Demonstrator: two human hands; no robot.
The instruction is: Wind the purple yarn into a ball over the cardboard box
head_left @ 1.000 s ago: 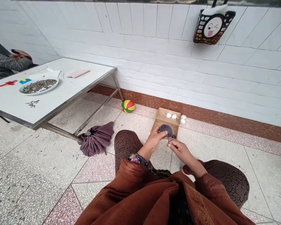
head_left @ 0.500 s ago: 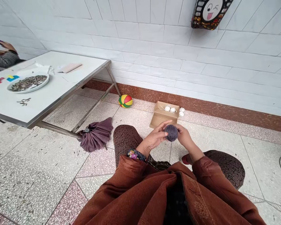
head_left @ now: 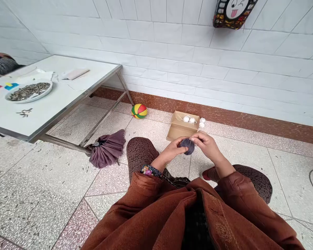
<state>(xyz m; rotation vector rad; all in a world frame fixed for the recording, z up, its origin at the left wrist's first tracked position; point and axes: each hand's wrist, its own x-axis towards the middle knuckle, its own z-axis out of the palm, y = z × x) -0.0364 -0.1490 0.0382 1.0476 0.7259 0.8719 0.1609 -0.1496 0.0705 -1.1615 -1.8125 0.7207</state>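
A ball of dark grey-purple yarn (head_left: 187, 147) is held above the floor between my knees. My left hand (head_left: 173, 150) grips it from the left, thumb across its near side and fingers behind it. At the ball's upper right, my right hand (head_left: 203, 141) is closed in a pinch on what looks like the yarn strand. Just beyond the hands, an open cardboard box (head_left: 184, 127) lies on the floor with white balls (head_left: 189, 119) and white string in it. More white balls (head_left: 202, 122) rest beside its right side.
To the left stands a white table (head_left: 67, 91) with a plate of sunflower seeds (head_left: 30, 92). A colourful ball (head_left: 139, 111) sits by its leg, and a folded purple umbrella (head_left: 108, 148) lies near its frame. Another person's sleeve (head_left: 2, 64) shows at far left.
My right hand has moved from the ball's right side to its upper right and now pinches there. The yarn ball has shifted slightly left. The other person's hand has dropped from sight.
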